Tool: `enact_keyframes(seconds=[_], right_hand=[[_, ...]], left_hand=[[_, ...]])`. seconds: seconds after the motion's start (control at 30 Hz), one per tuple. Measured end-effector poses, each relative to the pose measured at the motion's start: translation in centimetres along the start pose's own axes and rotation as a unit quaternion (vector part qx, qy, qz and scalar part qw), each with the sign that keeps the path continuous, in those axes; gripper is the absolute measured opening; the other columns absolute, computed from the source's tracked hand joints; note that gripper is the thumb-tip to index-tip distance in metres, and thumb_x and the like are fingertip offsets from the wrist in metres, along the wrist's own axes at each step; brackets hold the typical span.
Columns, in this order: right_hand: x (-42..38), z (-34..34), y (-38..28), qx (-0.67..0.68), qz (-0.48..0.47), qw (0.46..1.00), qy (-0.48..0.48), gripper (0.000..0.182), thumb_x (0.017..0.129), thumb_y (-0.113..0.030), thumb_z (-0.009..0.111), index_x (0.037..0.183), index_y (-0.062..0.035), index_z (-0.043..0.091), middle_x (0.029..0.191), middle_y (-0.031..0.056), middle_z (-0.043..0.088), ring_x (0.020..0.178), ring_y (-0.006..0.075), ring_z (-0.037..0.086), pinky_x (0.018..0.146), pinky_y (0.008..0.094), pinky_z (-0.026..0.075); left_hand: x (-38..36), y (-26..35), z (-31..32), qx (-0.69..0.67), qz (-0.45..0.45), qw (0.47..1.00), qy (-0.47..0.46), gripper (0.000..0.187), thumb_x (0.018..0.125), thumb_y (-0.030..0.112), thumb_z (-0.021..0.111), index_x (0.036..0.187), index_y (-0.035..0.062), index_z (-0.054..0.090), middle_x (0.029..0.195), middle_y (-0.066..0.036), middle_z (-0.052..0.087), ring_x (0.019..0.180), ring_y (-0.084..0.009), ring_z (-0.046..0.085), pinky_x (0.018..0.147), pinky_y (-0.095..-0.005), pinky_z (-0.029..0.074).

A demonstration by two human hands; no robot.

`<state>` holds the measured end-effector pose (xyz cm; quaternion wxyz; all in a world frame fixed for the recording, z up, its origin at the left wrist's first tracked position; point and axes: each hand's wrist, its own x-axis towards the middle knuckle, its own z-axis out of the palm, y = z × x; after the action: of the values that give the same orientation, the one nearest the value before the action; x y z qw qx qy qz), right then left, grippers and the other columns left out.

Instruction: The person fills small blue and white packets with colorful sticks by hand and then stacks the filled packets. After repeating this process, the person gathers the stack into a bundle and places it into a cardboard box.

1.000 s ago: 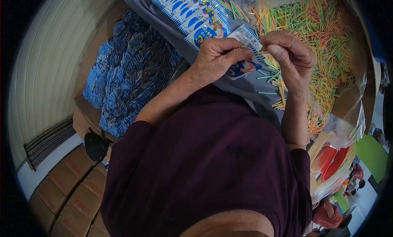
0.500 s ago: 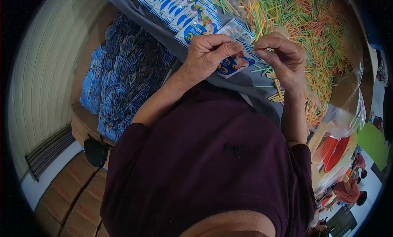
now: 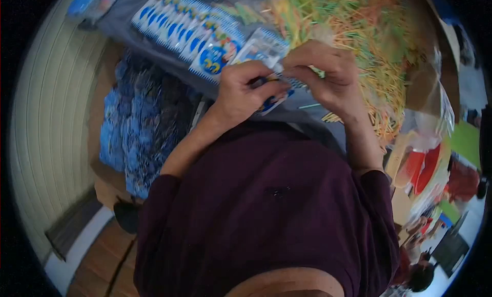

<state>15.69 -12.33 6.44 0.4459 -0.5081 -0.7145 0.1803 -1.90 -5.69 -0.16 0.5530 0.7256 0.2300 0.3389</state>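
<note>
My left hand (image 3: pixel 243 92) is closed, thumb and forefinger bent round a small blue-and-white printed packet (image 3: pixel 284 97) that is partly hidden behind the fingers. Close beside it, my right hand (image 3: pixel 328 74) pinches thumb and fingertips together near the packet's upper edge. Motion blur hides what, if anything, lies in that pinch. Just above the hands is another packet with a silvery face (image 3: pixel 264 45). To its left, a row of overlapping blue-and-white packets (image 3: pixel 189 30) lies on grey cloth (image 3: pixel 118 27). Thin pastel sticks (image 3: pixel 384 66) form a big loose pile beyond my right hand.
Bundles in blue patterned wrapping (image 3: pixel 138 127) fill a cardboard box at the left. Clear plastic sheeting (image 3: pixel 435 102) edges the stick pile. Red and yellow baskets (image 3: pixel 425 169) stand at the right. Other people (image 3: pixel 464 181) are in the background. Brown cartons (image 3: pixel 97 261) sit at lower left.
The whole view has shifted and blurred, so the packets and sticks appear lower and further left. Both hands stay close together at the packet; the left thumb and forefinger look more parted.
</note>
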Motion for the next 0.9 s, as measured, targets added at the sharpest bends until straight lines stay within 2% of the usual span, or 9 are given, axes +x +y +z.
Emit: enact_keyframes(seconds=[0.07,0.13,0.17,0.3,0.37,0.53,0.67,0.8,0.9], right_hand=[[-0.1,-0.5,0.1,0.038,0.014,0.999,0.008,0.014,0.076,0.003,0.07,0.09,-0.0006,0.07,0.08,0.0117,0.069,0.077,0.0265,0.068,0.07,0.0347,0.053],[-0.4,-1.5,0.6,0.095,0.001,0.995,-0.007,0.016,0.075,0.006,0.069,0.09,0.0002,0.069,0.087,0.0125,0.07,0.08,0.0241,0.068,0.071,0.0339,0.053],[-0.7,-1.9,0.7,0.113,0.029,0.993,-0.017,0.017,0.075,0.005,0.07,0.091,0.0007,0.069,0.087,0.0127,0.07,0.08,0.0248,0.068,0.07,0.0344,0.052],[-1.9,-2.3,0.3,0.119,0.087,0.989,-0.009,0.017,0.076,0.001,0.072,0.093,0.0016,0.069,0.086,0.013,0.07,0.08,0.0248,0.068,0.07,0.0346,0.052],[-2.2,-1.8,0.0,0.143,0.094,0.984,0.039,0.015,0.077,0.001,0.071,0.092,0.002,0.069,0.085,0.0136,0.069,0.08,0.0258,0.068,0.069,0.0352,0.052],[-3.4,-0.8,-1.2,0.046,0.057,0.986,0.151,0.013,0.076,0.001,0.07,0.088,0.0031,0.068,0.084,0.0153,0.068,0.075,0.0296,0.067,0.066,0.0379,0.051],[-3.8,-2.5,-2.2,0.069,0.092,0.99,0.083,0.012,0.075,-0.001,0.071,0.086,0.003,0.068,0.079,0.0149,0.068,0.071,0.0261,0.067,0.061,0.0364,0.049],[-4.5,-4.2,-3.7,0.072,0.136,0.987,0.046,0.012,0.074,-0.002,0.071,0.086,0.0011,0.07,0.073,0.0116,0.068,0.069,0.0218,0.067,0.059,0.034,0.047],[-4.8,-2.5,-3.8,0.035,0.126,0.988,0.078,0.011,0.075,-0.005,0.072,0.085,0.0,0.071,0.07,0.0093,0.068,0.067,0.0217,0.065,0.057,0.0336,0.047]], left_hand=[[-0.1,-1.1,0.2,-0.019,-0.014,1.0,-0.001,0.015,0.073,0.006,0.079,0.073,-0.0028,0.067,0.067,-0.006,0.065,0.058,-0.0108,0.058,0.054,-0.0265,0.043],[0.0,0.2,0.3,-0.012,-0.038,0.999,-0.017,0.006,0.08,0.001,0.068,0.076,-0.0038,0.066,0.069,-0.007,0.064,0.06,-0.0117,0.059,0.056,-0.0266,0.044],[-0.1,0.0,0.2,-0.009,-0.004,0.999,-0.031,0.006,0.083,-0.001,0.064,0.079,-0.0047,0.065,0.069,-0.007,0.062,0.061,-0.0116,0.059,0.057,-0.0258,0.045],[-0.3,-0.5,1.3,-0.092,0.046,0.993,-0.054,0.016,0.092,0.005,0.058,0.082,-0.0053,0.064,0.07,-0.005,0.06,0.064,-0.0098,0.056,0.059,-0.0239,0.042],[-0.3,-1.2,1.7,-0.105,0.012,0.994,-0.016,0.023,0.097,0.011,0.056,0.082,-0.0052,0.062,0.071,-0.004,0.06,0.067,-0.0073,0.052,0.061,-0.0226,0.039],[0.4,-1.1,3.0,-0.194,-0.024,0.981,0.005,0.029,0.101,0.017,0.051,0.08,-0.0021,0.059,0.073,0.001,0.058,0.068,-0.004,0.047,0.063,-0.0217,0.037],[0.8,-1.8,2.6,-0.17,-0.038,0.984,-0.031,0.033,0.102,0.019,0.05,0.076,0.0,0.055,0.07,0.001,0.054,0.066,-0.0039,0.043,0.061,-0.022,0.034],[1.2,-1.8,2.7,-0.169,0.019,0.983,-0.068,0.034,0.103,0.018,0.048,0.075,0.0001,0.054,0.07,0.002,0.054,0.067,-0.0033,0.041,0.059,-0.0217,0.032],[1.6,-1.1,3.8,-0.186,0.02,0.979,-0.079,0.033,0.103,0.019,0.048,0.078,-0.0005,0.057,0.071,0.001,0.056,0.067,-0.0032,0.044,0.059,-0.0213,0.034]])
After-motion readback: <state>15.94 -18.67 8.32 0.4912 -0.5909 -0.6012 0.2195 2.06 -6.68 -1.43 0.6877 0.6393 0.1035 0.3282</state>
